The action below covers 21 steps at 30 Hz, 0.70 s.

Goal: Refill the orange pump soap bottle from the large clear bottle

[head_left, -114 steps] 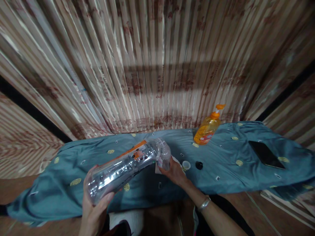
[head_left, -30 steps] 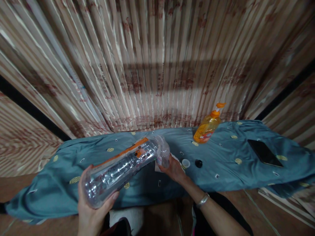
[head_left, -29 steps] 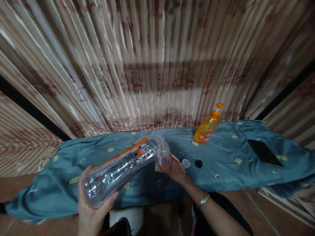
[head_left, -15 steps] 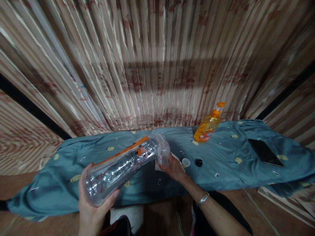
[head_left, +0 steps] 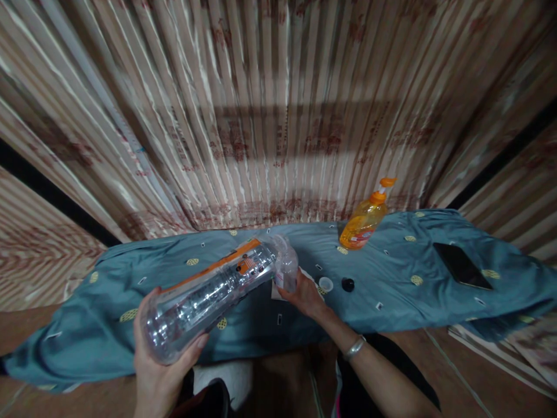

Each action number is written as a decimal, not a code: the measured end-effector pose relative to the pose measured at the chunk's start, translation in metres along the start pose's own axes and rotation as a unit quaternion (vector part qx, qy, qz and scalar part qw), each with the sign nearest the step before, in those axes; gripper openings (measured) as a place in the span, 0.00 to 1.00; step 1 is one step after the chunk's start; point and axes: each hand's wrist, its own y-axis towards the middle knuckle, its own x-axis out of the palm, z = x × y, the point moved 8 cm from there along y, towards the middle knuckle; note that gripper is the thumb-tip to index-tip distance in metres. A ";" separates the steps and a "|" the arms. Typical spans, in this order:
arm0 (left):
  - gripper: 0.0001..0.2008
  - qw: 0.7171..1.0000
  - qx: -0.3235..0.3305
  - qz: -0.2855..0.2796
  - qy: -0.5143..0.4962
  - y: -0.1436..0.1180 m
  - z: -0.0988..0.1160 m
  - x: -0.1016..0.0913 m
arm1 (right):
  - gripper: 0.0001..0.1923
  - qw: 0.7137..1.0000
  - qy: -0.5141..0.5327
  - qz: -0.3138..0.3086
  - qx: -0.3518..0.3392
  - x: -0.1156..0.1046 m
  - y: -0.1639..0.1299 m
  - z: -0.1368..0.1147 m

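A large clear plastic bottle (head_left: pixel 204 302) with an orange label lies tilted across the view, its base toward me at the left. My left hand (head_left: pixel 163 354) is wrapped round that base end. At the bottle's mouth is a smaller clear plastic container (head_left: pixel 286 267), and my right hand (head_left: pixel 307 296) grips it from the right. The bottle's mouth meets the container's opening; whether liquid passes between them I cannot tell. Below the right hand, a white sheet (head_left: pixel 277 292) lies partly hidden on the cloth.
A white cap (head_left: pixel 325 284) and a black cap (head_left: pixel 347 284) lie right of my right hand. Behind them stands an orange pump bottle (head_left: pixel 364 223). A dark phone (head_left: pixel 462 266) rests at the right on the teal cloth (head_left: pixel 404 302). A striped curtain (head_left: pixel 261 116) hangs at the back.
The whole view has shifted slightly, moving things a little left. Both hands keep their hold, with the bottle and container in nearly the same position.
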 end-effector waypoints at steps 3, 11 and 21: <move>0.56 1.000 -0.014 -0.005 -0.009 0.000 -0.001 0.001 | 0.31 1.000 -0.007 -0.004 0.011 0.003 0.001 0.003; 0.56 0.999 -0.029 -0.001 -0.026 -0.001 0.003 0.003 | 0.31 1.000 -0.003 -0.008 0.015 0.004 0.001 0.002; 0.56 0.999 -0.023 -0.006 -0.040 -0.002 0.004 0.005 | 0.30 1.000 -0.012 0.003 0.012 0.004 0.002 0.003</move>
